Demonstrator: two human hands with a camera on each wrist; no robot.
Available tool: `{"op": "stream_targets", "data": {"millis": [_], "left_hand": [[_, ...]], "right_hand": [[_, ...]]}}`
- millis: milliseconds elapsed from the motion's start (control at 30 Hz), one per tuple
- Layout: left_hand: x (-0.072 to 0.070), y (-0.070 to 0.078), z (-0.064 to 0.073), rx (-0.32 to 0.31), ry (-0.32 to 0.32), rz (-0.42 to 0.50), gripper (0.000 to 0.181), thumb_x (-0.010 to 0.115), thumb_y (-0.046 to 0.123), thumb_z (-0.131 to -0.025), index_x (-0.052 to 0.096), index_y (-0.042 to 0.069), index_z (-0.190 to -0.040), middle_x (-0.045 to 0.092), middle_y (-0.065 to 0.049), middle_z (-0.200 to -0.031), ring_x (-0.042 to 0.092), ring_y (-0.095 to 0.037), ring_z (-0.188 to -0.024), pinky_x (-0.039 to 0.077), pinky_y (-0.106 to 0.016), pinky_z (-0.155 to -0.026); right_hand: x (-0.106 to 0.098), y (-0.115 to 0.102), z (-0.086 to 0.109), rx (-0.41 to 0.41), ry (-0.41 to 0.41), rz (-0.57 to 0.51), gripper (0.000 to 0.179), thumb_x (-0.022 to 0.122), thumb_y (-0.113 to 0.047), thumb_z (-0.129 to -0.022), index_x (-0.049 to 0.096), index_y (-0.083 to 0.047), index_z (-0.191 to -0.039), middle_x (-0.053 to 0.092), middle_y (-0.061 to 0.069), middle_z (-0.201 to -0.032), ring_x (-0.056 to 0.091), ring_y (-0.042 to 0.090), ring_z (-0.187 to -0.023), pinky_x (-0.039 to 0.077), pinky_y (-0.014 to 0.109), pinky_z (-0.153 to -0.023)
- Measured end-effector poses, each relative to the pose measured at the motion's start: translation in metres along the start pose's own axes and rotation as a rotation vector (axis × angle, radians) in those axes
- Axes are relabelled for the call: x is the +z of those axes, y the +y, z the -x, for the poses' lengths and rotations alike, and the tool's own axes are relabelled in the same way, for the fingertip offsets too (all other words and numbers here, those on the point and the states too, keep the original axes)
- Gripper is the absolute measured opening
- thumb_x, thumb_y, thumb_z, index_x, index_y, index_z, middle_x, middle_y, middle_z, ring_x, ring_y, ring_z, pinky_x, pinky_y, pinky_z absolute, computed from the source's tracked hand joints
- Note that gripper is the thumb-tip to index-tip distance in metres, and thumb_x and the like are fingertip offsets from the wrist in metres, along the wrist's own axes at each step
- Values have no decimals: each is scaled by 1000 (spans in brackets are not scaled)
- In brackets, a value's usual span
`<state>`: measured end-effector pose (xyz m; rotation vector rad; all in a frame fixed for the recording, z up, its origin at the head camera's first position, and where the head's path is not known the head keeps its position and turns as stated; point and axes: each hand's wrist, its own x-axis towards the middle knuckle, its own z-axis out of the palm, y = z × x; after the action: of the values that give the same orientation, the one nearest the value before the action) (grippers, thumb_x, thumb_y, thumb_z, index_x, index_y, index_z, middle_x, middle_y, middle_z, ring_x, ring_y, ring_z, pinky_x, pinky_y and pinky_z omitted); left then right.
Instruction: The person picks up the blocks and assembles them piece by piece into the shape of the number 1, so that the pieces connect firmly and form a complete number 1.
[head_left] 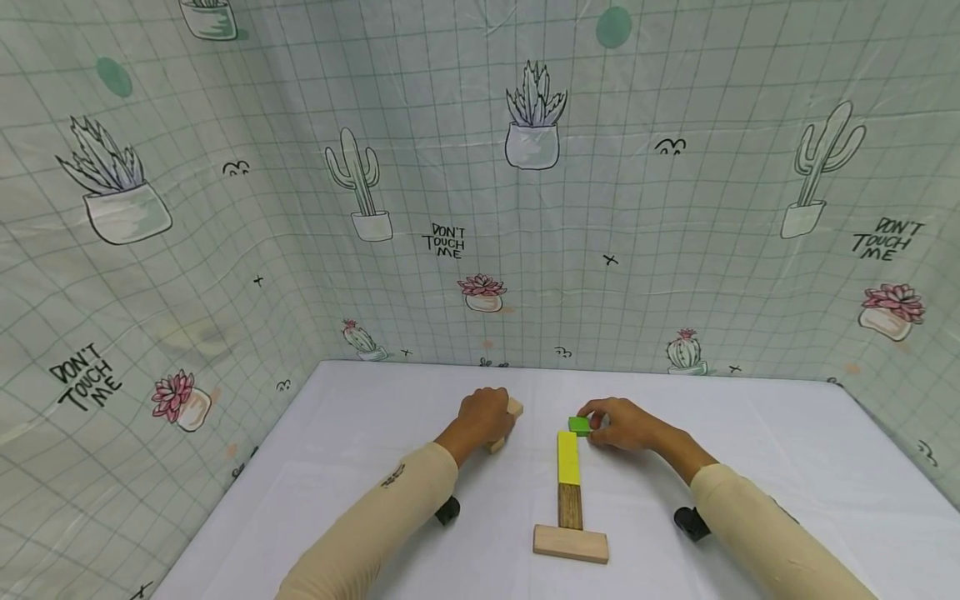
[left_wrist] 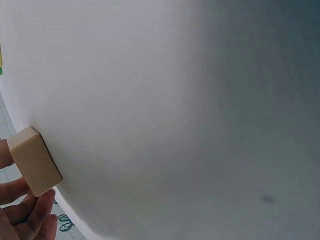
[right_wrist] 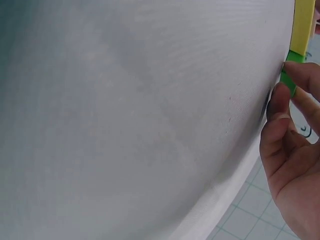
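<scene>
My left hand (head_left: pixel 486 415) grips a light wooden block (left_wrist: pixel 37 161), whose ends show on both sides of the hand in the head view. The left wrist view shows fingers along the block's side and end. To the right, my right hand (head_left: pixel 621 423) pinches a small green block (head_left: pixel 579 425) between thumb and fingers. The green block is right at the far end of a yellow block (head_left: pixel 568 457). Nearer to me, a dark brown wooden block (head_left: pixel 570 507) continues the line from the yellow one. Crosswise at its near end lies a light wooden plank (head_left: pixel 571 543).
A white cloth covers the table (head_left: pixel 360 417). Behind it and to the sides hangs a gridded curtain (head_left: pixel 420 317) printed with cacti and lettering. Small black objects, one (head_left: pixel 447 510) by the left sleeve and another (head_left: pixel 691 522) by the right, show beside the forearms.
</scene>
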<state>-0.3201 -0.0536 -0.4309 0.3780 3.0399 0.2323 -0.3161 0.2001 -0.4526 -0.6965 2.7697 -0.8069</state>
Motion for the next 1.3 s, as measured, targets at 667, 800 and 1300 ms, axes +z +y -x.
{"op": "stream_targets", "data": {"millis": [667, 800, 1300], "left_hand": [[2, -2, -1, 33, 15, -10, 27, 62, 27, -90, 61, 5, -106, 61, -4, -83, 53, -15, -69, 45, -30, -63], [1, -1, 0, 32, 12, -9, 26, 62, 27, -91, 62, 5, -106, 62, -3, -84, 54, -15, -70, 47, -30, -64], [4, -2, 0, 57, 31, 11, 24, 63, 22, -91, 63, 3, -106, 62, -5, -85, 54, -13, -69, 48, -27, -59]], "right_hand": [[-1, 0, 1, -13, 14, 16, 31, 69, -12, -83, 63, -7, -113, 57, -3, -92, 51, 19, -90, 43, 42, -83], [0, 0, 1, -23, 19, 13, 31, 69, -13, -83, 63, -7, -113, 57, -3, -93, 51, 19, -91, 43, 42, -83], [1, 0, -1, 26, 10, 24, 32, 69, -13, -83, 63, -8, -114, 58, -1, -97, 52, 18, -93, 45, 43, -85]]}}
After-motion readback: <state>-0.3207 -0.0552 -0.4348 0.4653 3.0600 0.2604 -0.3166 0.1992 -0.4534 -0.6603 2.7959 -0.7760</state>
